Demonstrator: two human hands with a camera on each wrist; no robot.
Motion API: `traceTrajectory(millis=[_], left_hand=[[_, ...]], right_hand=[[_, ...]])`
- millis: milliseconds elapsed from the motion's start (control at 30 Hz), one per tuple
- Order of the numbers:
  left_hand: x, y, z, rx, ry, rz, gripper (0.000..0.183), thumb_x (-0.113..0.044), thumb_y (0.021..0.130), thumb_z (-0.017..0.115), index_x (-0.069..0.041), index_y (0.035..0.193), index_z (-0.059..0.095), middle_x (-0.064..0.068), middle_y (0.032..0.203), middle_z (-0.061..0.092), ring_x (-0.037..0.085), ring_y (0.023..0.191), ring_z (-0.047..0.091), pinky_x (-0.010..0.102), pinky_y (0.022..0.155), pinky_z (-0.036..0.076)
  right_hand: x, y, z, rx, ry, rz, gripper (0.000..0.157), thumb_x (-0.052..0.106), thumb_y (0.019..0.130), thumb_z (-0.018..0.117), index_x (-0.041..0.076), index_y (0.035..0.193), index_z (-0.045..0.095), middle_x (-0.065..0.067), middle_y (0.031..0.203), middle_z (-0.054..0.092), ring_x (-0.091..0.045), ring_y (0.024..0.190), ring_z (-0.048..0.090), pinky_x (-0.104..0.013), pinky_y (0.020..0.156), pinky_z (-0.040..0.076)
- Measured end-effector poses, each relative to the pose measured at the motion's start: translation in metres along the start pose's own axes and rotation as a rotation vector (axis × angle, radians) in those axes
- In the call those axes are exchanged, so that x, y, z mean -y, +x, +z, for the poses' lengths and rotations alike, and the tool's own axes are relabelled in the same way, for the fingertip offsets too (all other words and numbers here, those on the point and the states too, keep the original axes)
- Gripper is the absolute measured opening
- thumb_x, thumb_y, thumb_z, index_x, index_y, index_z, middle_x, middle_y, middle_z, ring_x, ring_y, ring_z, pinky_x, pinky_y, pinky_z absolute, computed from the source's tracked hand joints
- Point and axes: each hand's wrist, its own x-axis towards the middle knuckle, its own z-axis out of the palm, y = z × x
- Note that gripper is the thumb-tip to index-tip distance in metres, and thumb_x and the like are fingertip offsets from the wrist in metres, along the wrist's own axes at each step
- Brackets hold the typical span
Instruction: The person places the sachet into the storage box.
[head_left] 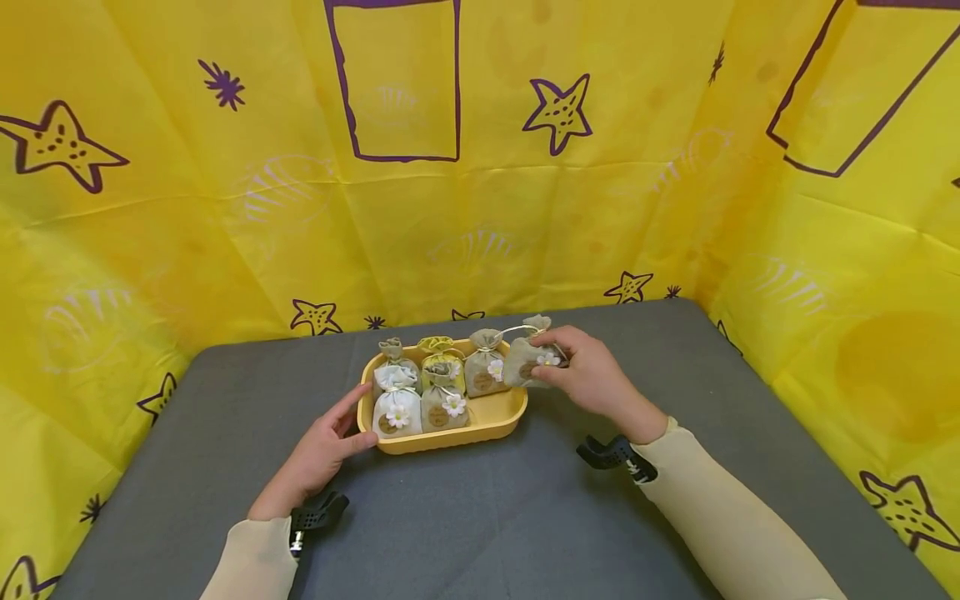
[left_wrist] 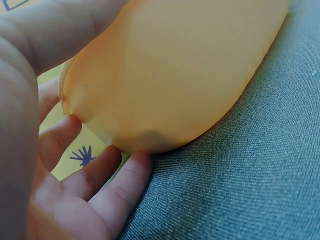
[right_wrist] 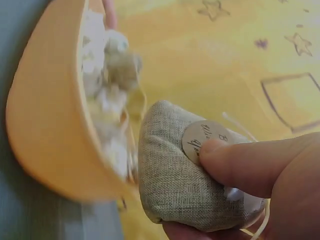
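In the head view, my right hand (head_left: 588, 375) holds a beige cloth sachet (head_left: 517, 367) over the right end of a yellow oval tray (head_left: 450, 439). My thumb presses its round paper label (right_wrist: 192, 142) in the right wrist view, and a pale cord trails from it. Several sachets stand upright in the tray, among them a white sachet (head_left: 397, 398) with a flower, a yellow sachet (head_left: 435, 343) and a grey one (head_left: 483, 367). At the tray's left end, my left hand (head_left: 322, 450) grips it, thumb at the near rim, fingertips (left_wrist: 112, 155) along the outer wall.
A dark grey cloth (head_left: 480, 517) covers the table under the tray. Yellow fabric walls (head_left: 480, 200) printed with purple starfish and outlines enclose the table at the back and sides. Black wrist mounts (head_left: 611, 452) are strapped over beige sleeves (head_left: 727, 500).
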Motion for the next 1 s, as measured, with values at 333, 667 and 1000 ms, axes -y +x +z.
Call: traceTrajectory(millis=[333, 667, 1000], left_hand=[[0.001, -0.001, 0.0, 0.001, 0.007, 0.009, 0.077, -0.02, 0.095, 0.071, -0.019, 0.159, 0.029, 0.015, 0.162, 0.02, 0.04, 0.144, 0.024, 0.051, 0.111, 0.024], [-0.001, 0.0, 0.0, 0.003, 0.006, 0.008, 0.076, -0.02, 0.095, 0.071, -0.02, 0.159, 0.029, 0.015, 0.162, 0.02, 0.04, 0.144, 0.025, 0.051, 0.11, 0.025], [-0.001, 0.0, -0.001, 0.005, -0.004, 0.01, 0.077, -0.02, 0.095, 0.071, -0.02, 0.159, 0.028, 0.014, 0.162, 0.02, 0.039, 0.144, 0.025, 0.05, 0.11, 0.025]], right_hand=[[0.027, 0.011, 0.051, 0.101, -0.061, -0.048, 0.03, 0.02, 0.085, 0.082, 0.02, 0.114, 0.072, 0.003, 0.116, 0.065, -0.02, 0.106, 0.06, -0.04, 0.088, 0.049], [0.021, 0.011, 0.066, 0.127, -0.185, -0.017, 0.03, 0.023, 0.085, 0.082, 0.023, 0.114, 0.072, 0.002, 0.12, 0.067, -0.025, 0.121, 0.056, -0.053, 0.111, 0.026], [0.009, 0.012, 0.068, 0.214, -0.185, 0.049, 0.028, 0.023, 0.085, 0.081, 0.025, 0.112, 0.074, 0.006, 0.11, 0.071, -0.022, 0.107, 0.063, -0.05, 0.102, 0.041]])
